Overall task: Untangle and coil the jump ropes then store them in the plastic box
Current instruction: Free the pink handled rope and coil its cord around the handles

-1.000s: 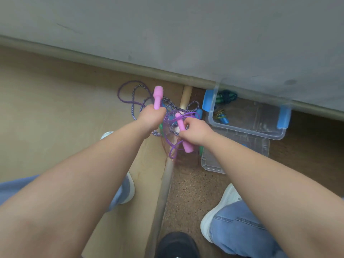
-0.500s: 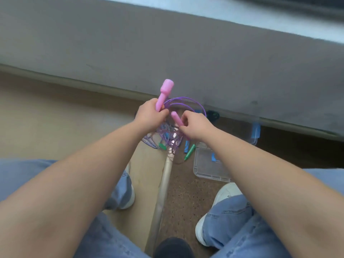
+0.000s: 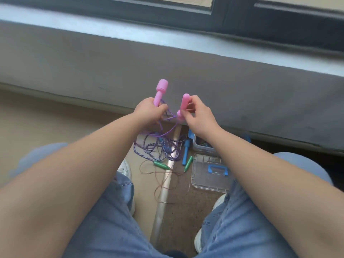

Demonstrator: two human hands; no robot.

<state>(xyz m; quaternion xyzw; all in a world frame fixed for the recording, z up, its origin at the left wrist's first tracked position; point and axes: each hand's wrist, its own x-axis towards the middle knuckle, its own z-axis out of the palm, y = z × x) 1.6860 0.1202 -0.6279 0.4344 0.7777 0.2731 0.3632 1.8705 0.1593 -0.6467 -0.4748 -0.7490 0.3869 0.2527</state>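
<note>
My left hand (image 3: pixel 149 112) grips one pink handle (image 3: pixel 160 91) of a jump rope, its cap end pointing up. My right hand (image 3: pixel 198 116) pinches the second pink handle (image 3: pixel 183 105) between thumb and fingers. Thin purple cord (image 3: pixel 167 132) hangs from both handles down to a tangle of braided purple-and-white rope (image 3: pixel 158 148) on the floor. Green handles (image 3: pixel 161 164) with a thin brown cord (image 3: pixel 162 183) and a blue handle (image 3: pixel 186 150) lie beside the tangle. The clear plastic box (image 3: pixel 200 146) with blue latches is mostly hidden behind my right forearm.
The box's clear lid (image 3: pixel 210 175) with a blue handle lies on the speckled brown floor. A metal floor strip (image 3: pixel 163 189) splits beige floor from brown. A grey low wall (image 3: pixel 167 62) and a window ledge run across ahead. My knees and white shoes sit below.
Both hands have risen with the pink handles, pulling the purple cord up out of the pile. The view has tilted up, showing the ledge and window; the box's lid shows more.
</note>
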